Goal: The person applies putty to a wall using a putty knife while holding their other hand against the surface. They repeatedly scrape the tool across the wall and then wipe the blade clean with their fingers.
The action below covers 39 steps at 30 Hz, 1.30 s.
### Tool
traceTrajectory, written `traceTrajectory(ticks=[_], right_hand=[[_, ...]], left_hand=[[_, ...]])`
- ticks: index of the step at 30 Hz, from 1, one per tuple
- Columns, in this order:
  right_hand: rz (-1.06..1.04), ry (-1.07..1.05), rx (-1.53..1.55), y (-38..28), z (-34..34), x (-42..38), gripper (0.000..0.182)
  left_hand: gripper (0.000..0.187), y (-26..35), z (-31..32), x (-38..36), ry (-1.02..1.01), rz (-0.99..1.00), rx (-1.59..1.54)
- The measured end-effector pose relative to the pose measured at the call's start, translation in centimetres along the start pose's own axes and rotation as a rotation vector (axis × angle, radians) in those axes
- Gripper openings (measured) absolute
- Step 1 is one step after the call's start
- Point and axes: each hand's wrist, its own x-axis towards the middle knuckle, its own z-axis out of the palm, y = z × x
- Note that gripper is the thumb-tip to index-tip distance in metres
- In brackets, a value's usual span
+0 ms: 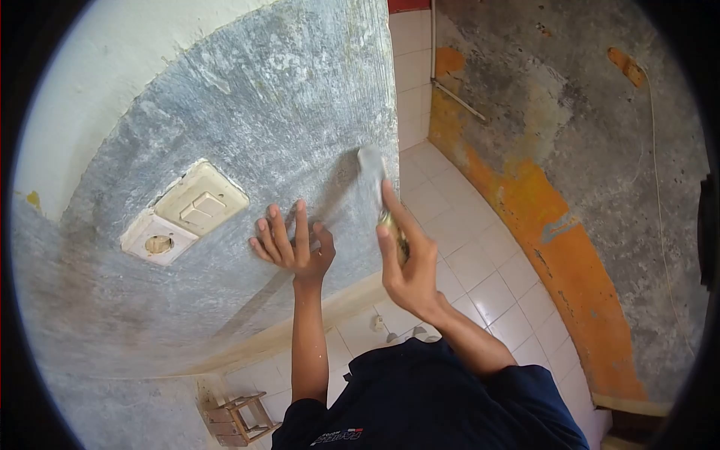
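My left hand (pixel 295 246) rests on the grey scraped wall (pixel 300 97), fingers spread, just right of a cream light switch and socket plate (pixel 196 211). In my right hand (pixel 412 270) is a scraper (pixel 370 176), its handle wrapped by the fingers and the index finger stretched along it. The flat metal blade points up and lies close over the wall near its right edge, slightly blurred. Most of the yellowish handle is hidden in my palm.
White tiles (pixel 480 247) cover the floor. On the right, another wall (pixel 517 97) shows bare grey and a strip of orange paint (pixel 570 247), with a thin cable (pixel 654 142) hanging down it. A small wooden stool (pixel 238 420) stands at lower left.
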Motion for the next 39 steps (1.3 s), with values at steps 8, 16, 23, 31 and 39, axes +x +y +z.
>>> traceTrajectory(ticks=[8,16,23,31,39], right_hand=[[-0.002,0.111,-0.033,0.6,1.9,-1.3,0.05],[-0.002,0.146,0.014,1.3,2.9,-1.6,0.047],[-0.063,0.127,-0.034,1.4,3.5,-2.5,0.048],[0.077,0.086,0.099,1.0,3.3,-2.5,0.049],[0.097,0.043,0.103,0.6,3.4,-2.8,0.05]], left_hand=[[0.04,-0.4,-0.6,-0.4,-0.017,-0.003,-0.09],[0.046,-0.6,-1.3,-1.0,-0.142,0.02,-0.115],[0.061,-0.2,-2.2,-3.8,-0.305,-0.105,-0.071],[0.068,-0.1,-2.5,-4.3,-0.474,-0.079,0.019],[0.07,0.0,-2.5,-4.5,-0.455,-0.064,0.007]])
